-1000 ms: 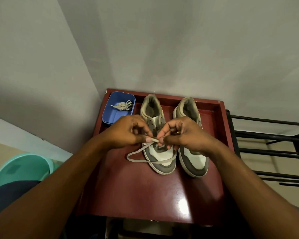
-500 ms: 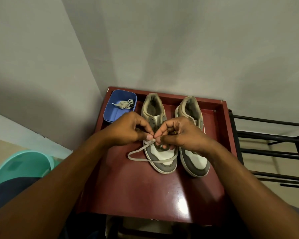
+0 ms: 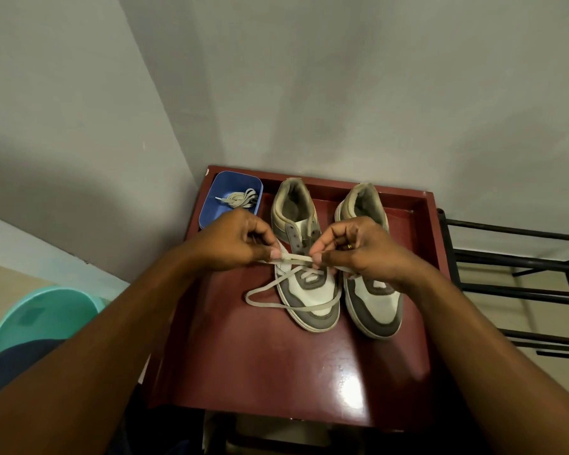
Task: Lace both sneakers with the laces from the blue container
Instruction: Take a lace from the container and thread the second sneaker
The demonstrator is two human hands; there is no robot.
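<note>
Two grey-and-white sneakers stand side by side on a dark red table (image 3: 276,372), toes toward me: the left sneaker (image 3: 304,290) and the right sneaker (image 3: 373,303). A beige lace (image 3: 260,298) loops across the left sneaker's toe and onto the table. My left hand (image 3: 234,241) and my right hand (image 3: 358,247) each pinch the lace, holding a short stretch taut between them above the left sneaker's eyelets. A blue container (image 3: 211,205) at the table's back left holds a second bundled lace (image 3: 240,199).
The table sits in a corner of grey walls. A black metal rack (image 3: 519,277) stands to the right. A teal plastic tub (image 3: 37,316) is on the floor at the left. The table has a raised rim at the back and right.
My hands have drawn slightly apart, pulling the lace segment between them straight and taut. The loop over the toe lies much as before.
</note>
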